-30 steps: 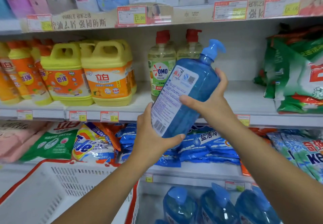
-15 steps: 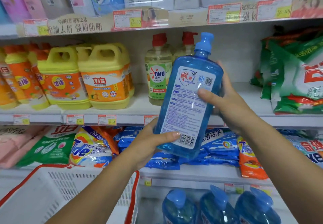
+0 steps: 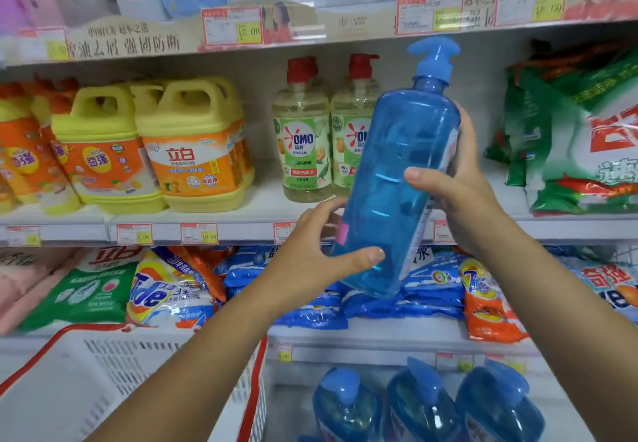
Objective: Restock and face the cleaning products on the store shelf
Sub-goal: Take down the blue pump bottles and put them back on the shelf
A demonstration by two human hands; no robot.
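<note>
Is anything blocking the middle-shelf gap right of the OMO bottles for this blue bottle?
Nothing visible does. The blue bottle hangs in front of the gap between the OMO bottles and green bags; it hides part of that shelf.

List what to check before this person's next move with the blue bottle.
1. Blue translucent plastic pump bottle gripped by left hand and right hand: ok.
2. Label towards the aisle: not ok, it sits edge-on at the bottle's right.
3. Blue pump head on top: ok.
4. Room beside the red-capped pale yellow OMO bottles: cannot tell, bottle hides it.
5. Bottle upright: not ok, it leans.
</note>
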